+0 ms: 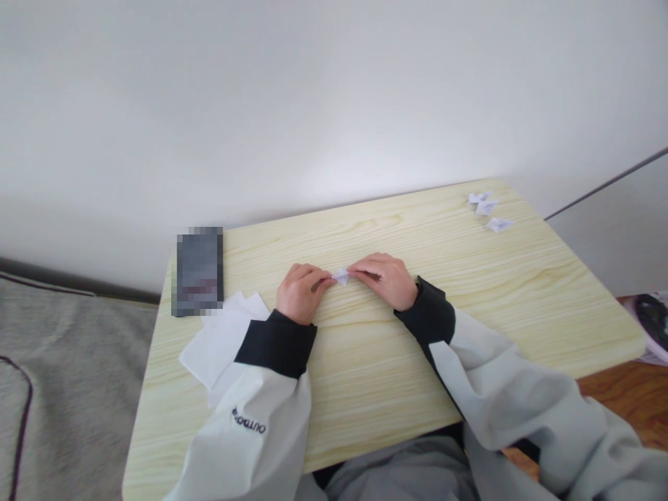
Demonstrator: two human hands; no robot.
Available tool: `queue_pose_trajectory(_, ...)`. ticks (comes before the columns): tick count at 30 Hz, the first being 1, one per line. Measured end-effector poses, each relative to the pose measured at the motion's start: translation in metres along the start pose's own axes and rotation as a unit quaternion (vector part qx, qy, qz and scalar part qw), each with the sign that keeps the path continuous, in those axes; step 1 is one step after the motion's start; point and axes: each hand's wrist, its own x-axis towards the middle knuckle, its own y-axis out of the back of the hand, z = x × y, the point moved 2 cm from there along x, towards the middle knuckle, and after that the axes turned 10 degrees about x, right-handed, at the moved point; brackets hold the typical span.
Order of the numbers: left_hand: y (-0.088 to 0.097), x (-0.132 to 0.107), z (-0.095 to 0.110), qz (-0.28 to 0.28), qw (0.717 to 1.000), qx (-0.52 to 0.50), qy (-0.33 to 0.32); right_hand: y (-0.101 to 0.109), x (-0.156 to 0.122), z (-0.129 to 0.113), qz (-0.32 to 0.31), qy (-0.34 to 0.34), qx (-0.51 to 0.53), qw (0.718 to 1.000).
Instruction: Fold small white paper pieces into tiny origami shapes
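A small folded piece of white paper (342, 276) lies on the pale wooden table (396, 362), pinched between both hands. My left hand (300, 292) grips its left end with curled fingers. My right hand (385, 278) presses on its right end, fingers together. Both wrists rest on the tabletop, in black cuffs and light grey sleeves.
A stack of white paper sheets (213, 344) lies by my left forearm. A dark phone (199, 271) sits at the table's back left corner. Three small folded paper pieces (488, 209) lie at the back right. A white wall stands behind; grey fabric (67, 376) lies left.
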Motion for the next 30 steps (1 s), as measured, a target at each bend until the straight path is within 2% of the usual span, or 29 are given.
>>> queue_pose_trajectory(10,-0.001,0.002,-0.001,-0.025,1.0,-0.003,0.008,0.005,0.0,-0.001,0.024,-0.046,0.046,0.998)
queue_pose_trajectory(17,-0.003,0.004,0.008,-0.03,0.998,0.059,0.02,0.011,-0.003,0.005,0.091,-0.095,0.035,0.991)
queue_pose_trajectory(23,-0.009,0.002,0.017,-0.085,0.992,0.086,-0.031,0.04,-0.023,0.027,0.175,-0.151,-0.003,0.973)
queue_pose_trajectory(26,-0.011,0.003,0.025,-0.079,0.994,0.062,-0.045,0.058,-0.037,0.037,0.216,-0.176,-0.034,0.96)
queue_pose_trajectory(30,-0.015,0.008,0.045,-0.07,0.994,-0.004,-0.085,0.063,-0.043,0.036,0.181,-0.163,-0.027,0.969)
